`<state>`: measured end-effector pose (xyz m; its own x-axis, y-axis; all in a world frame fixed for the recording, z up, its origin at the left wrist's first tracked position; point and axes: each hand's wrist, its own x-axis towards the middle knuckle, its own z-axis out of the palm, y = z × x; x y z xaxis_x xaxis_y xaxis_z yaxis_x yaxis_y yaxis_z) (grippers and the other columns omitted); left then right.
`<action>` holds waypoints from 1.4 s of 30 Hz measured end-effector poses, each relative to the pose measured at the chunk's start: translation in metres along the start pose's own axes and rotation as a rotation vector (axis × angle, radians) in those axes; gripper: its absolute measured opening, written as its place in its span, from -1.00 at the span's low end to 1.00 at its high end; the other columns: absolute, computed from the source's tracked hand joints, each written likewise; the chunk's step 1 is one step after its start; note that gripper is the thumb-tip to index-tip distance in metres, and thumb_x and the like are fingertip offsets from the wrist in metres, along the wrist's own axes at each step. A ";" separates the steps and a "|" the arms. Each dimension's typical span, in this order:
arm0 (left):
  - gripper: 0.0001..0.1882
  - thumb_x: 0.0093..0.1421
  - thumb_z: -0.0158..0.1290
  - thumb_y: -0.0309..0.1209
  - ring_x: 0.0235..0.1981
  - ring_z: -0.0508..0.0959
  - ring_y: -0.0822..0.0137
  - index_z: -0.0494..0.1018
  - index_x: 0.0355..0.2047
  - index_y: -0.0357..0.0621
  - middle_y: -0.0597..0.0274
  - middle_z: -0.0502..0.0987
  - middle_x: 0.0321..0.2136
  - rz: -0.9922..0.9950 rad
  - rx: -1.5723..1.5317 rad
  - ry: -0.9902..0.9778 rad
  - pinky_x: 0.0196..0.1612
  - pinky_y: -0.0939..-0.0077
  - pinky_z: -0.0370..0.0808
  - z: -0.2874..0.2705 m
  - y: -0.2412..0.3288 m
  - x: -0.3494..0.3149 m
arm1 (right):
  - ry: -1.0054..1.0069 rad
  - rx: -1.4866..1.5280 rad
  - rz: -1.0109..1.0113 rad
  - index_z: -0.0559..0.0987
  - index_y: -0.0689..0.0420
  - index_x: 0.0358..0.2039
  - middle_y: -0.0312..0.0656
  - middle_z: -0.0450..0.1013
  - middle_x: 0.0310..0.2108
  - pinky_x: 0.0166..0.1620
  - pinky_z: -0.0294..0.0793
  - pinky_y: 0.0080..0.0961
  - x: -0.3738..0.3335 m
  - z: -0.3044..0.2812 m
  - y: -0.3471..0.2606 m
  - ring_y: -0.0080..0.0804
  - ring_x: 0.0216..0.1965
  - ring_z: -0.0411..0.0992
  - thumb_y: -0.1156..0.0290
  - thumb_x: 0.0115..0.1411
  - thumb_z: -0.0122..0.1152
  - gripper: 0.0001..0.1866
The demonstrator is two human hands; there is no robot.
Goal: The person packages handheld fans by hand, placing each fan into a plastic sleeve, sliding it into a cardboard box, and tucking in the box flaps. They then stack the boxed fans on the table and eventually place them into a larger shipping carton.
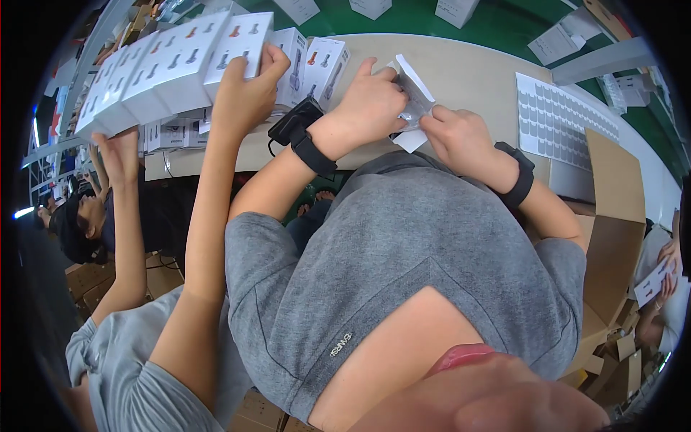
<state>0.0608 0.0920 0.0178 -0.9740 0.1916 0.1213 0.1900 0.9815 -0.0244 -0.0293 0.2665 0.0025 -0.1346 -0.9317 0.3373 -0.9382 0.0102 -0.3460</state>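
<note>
In front of my body I have a small white carton [415, 81] with its end flaps up. Something clear and shiny, like a plastic bag [413, 114], shows at its opening; what lies inside is hidden. The fingers of my left hand [368, 108] are bent round the carton's left side. My right hand [461, 138] pinches at the opening from the right, and its fingertips partly cover what they grip. A white flap [409, 140] points down below the fingers. Both wrists wear black bands.
At left, a co-worker's hands [245, 90] hold a row of printed white boxes [173, 68]. More white boxes [324, 65] and a black device [295, 121] are left of my left hand. Right are a sheet of grey labels [561, 108] and an open cardboard box [615, 209].
</note>
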 end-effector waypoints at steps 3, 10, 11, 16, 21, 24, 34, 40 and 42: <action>-0.81 -0.20 0.13 -0.26 -0.26 0.45 0.29 0.54 -0.59 -0.08 0.30 0.50 -0.64 0.013 -0.045 0.015 0.02 0.10 0.15 0.002 0.001 0.003 | 0.048 0.074 -0.056 0.42 0.11 -0.52 -0.17 0.29 -0.59 -0.55 0.34 -0.32 -0.001 0.006 0.004 -0.20 -0.61 0.37 0.48 -0.07 0.09 -0.94; -0.81 -0.25 0.13 -0.28 -0.22 0.43 0.29 0.53 -0.59 -0.07 0.31 0.52 -0.53 -0.087 0.055 -0.250 0.04 0.05 0.14 -0.004 0.001 0.024 | 0.057 0.023 -0.016 0.45 0.09 -0.49 -0.17 0.31 -0.59 -0.55 0.36 -0.36 0.008 0.008 0.010 -0.21 -0.61 0.38 0.46 -0.04 0.09 -0.95; -0.81 -0.25 0.12 -0.29 -0.22 0.43 0.28 0.53 -0.58 -0.07 0.29 0.52 -0.53 -0.045 0.020 -0.192 0.06 0.01 0.13 0.001 -0.002 0.024 | 0.058 0.013 0.019 0.46 0.08 -0.47 -0.18 0.30 -0.59 -0.55 0.36 -0.35 0.009 0.008 0.012 -0.21 -0.59 0.39 0.45 -0.03 0.11 -0.93; -0.71 -0.23 0.11 -0.31 -0.15 0.41 0.25 0.50 -0.43 -0.14 0.17 0.50 -0.40 0.059 -0.117 -0.091 0.11 -0.06 0.07 0.013 -0.032 0.011 | 0.110 0.019 0.070 0.50 0.00 -0.33 -0.18 0.32 -0.57 -0.54 0.37 -0.36 0.011 0.002 0.032 -0.23 -0.60 0.38 0.42 0.00 0.10 -0.83; -0.69 -0.20 0.10 -0.23 -0.23 0.44 0.27 0.51 -0.48 -0.18 0.19 0.50 -0.58 0.045 -0.103 0.036 0.10 -0.12 0.08 0.021 -0.016 0.004 | 0.226 -0.198 -0.257 0.48 -0.14 -0.14 -0.16 0.36 -0.58 -0.51 0.38 -0.37 0.027 0.004 0.051 -0.23 -0.59 0.38 0.45 -0.02 0.07 -0.63; -0.66 -0.18 0.08 -0.17 -0.26 0.46 0.26 0.52 -0.49 -0.19 0.18 0.49 -0.58 -0.030 -0.130 0.008 0.09 -0.12 0.08 0.022 -0.007 0.008 | -0.151 -0.102 -0.063 0.45 -0.16 -0.11 -0.11 0.39 -0.57 -0.50 0.39 -0.35 0.025 -0.004 0.060 -0.20 -0.55 0.40 0.45 -0.04 0.06 -0.59; -0.60 -0.18 0.08 -0.09 -0.37 0.50 0.21 0.52 -0.47 -0.19 0.14 0.48 -0.60 -0.079 -0.127 -0.156 0.11 -0.15 0.04 0.021 -0.016 0.017 | -0.288 -0.128 -0.273 0.44 -0.07 -0.12 -0.17 0.37 -0.59 -0.47 0.37 -0.36 0.034 -0.020 0.072 -0.22 -0.51 0.40 0.52 -0.10 0.08 -0.56; -0.62 -0.22 0.12 -0.15 -0.32 0.51 0.21 0.52 -0.46 -0.20 0.13 0.49 -0.55 0.013 -0.213 -0.034 0.18 -0.18 -0.12 0.021 -0.015 0.007 | -0.060 0.150 -0.388 0.43 0.10 -0.32 -0.17 0.37 -0.56 -0.46 0.37 -0.36 0.020 0.014 0.058 -0.22 -0.46 0.40 0.50 -0.13 0.16 -0.73; -0.62 -0.23 0.12 -0.17 -0.31 0.51 0.21 0.51 -0.46 -0.20 0.13 0.49 -0.54 -0.041 -0.235 -0.036 0.19 -0.18 -0.16 0.020 -0.011 0.008 | -0.029 0.175 -0.317 0.41 0.13 -0.39 -0.16 0.36 -0.56 -0.45 0.37 -0.35 0.018 0.017 0.054 -0.21 -0.47 0.39 0.49 -0.15 0.17 -0.76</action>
<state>0.0483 0.0824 -0.0005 -0.9844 0.1556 0.0816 0.1697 0.9624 0.2120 -0.0770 0.2442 -0.0249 0.1658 -0.8887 0.4275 -0.8628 -0.3407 -0.3736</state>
